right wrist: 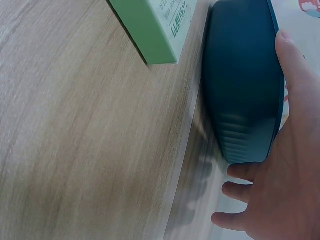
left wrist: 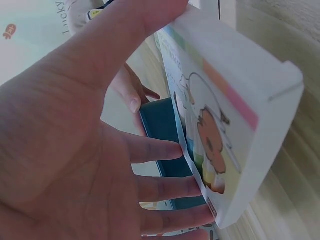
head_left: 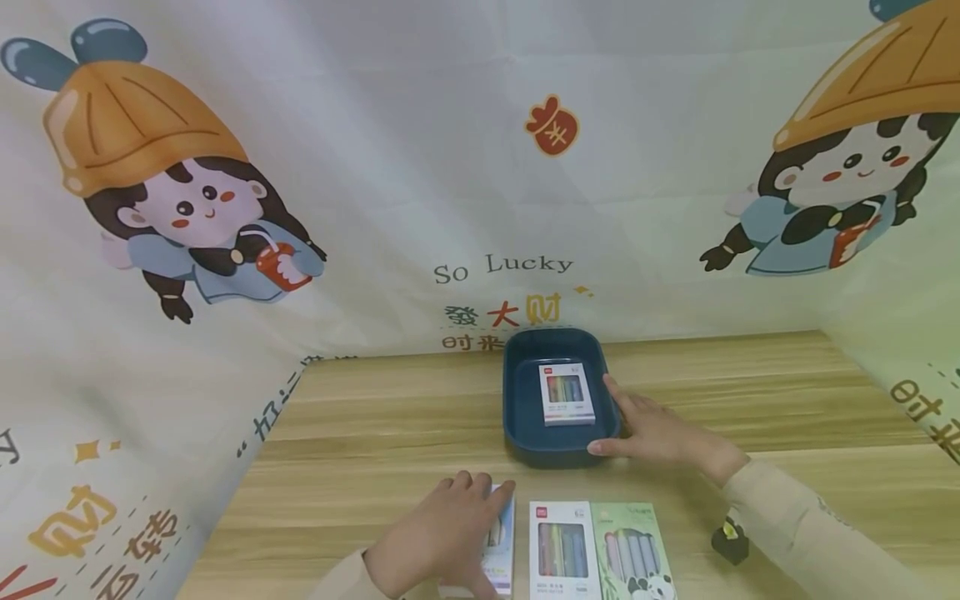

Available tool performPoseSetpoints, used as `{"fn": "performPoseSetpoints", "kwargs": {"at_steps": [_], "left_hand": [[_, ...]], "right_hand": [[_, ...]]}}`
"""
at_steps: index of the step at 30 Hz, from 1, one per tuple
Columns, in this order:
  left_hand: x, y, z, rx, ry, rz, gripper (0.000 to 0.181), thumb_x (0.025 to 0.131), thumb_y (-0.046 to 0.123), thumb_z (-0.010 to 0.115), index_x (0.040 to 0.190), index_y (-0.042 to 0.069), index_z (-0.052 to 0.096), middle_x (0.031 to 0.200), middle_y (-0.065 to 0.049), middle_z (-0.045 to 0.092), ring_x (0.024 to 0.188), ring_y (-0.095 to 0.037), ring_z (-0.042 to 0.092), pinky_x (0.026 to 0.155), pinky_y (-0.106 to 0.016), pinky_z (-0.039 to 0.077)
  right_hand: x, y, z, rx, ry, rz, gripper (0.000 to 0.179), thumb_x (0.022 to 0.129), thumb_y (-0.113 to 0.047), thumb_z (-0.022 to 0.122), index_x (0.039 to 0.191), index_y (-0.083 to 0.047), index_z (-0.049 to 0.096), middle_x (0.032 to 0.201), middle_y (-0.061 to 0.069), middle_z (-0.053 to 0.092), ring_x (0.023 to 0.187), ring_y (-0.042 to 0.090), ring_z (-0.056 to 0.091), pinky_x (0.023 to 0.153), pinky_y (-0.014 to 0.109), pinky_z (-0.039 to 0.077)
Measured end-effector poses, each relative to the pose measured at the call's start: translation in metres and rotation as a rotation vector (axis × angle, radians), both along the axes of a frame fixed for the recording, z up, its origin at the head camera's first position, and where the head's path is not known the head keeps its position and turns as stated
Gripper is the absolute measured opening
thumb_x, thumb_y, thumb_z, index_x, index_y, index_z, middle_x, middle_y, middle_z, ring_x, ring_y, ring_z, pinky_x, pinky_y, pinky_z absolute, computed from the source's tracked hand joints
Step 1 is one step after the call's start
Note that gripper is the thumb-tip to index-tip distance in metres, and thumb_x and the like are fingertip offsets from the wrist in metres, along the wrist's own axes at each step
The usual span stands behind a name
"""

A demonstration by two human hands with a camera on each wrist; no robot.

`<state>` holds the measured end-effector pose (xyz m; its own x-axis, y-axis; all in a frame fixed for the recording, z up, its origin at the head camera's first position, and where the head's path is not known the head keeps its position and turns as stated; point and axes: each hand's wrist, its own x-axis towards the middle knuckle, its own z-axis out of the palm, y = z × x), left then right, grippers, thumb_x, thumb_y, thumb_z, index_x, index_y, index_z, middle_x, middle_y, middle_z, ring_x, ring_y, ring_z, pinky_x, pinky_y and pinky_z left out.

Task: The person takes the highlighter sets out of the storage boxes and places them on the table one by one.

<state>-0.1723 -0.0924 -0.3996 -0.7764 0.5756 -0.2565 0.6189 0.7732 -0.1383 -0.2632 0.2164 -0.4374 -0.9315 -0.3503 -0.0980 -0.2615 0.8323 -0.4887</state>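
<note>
My left hand [head_left: 450, 529] spans a white pen box [head_left: 501, 533] with a cartoon picture on its front [left wrist: 215, 135]. In the left wrist view its fingertips meet one edge of the box and the thumb another; the hand hides much of the box from above. My right hand [head_left: 656, 429] rests at the near right corner of a dark blue plastic bin [head_left: 517, 433], thumb at the rim [right wrist: 281, 75] and fingers loosely bent beside the wall. Inside the bin lies a white box of coloured pens [head_left: 567, 396].
Right of the left hand, another white box of coloured pens [head_left: 562, 554] lies beside a green panda pen box [head_left: 636, 554]. A small black item [head_left: 730, 542] shows by the right sleeve. Behind the wooden table [head_left: 375, 417] hangs a printed cloth [head_left: 390, 167].
</note>
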Motion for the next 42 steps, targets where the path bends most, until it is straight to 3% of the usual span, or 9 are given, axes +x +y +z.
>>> {"fn": "performPoseSetpoints", "kwargs": {"at_steps": [26,42], "left_hand": [[0.002,0.003,-0.006,0.018,-0.026,0.011,0.131,0.044,0.083,0.078,0.151,0.017,0.038,0.139,-0.011,0.056,0.124,-0.03,0.054,0.106,-0.046,0.048],[0.003,0.009,-0.011,0.0,-0.082,0.039,0.13,0.046,0.081,0.08,0.152,0.02,0.036,0.141,-0.009,0.053,0.126,-0.028,0.053,0.108,-0.046,0.045]], "right_hand": [[0.0,0.001,0.005,-0.003,0.014,0.011,0.117,0.083,-0.07,0.062,0.159,-0.008,0.0,0.159,0.029,0.025,0.144,0.053,0.029,0.112,0.068,0.029],[0.0,0.001,0.001,-0.012,-0.014,-0.004,0.117,0.081,-0.072,0.061,0.16,-0.011,0.0,0.161,0.026,0.024,0.145,0.052,0.027,0.113,0.069,0.028]]}}
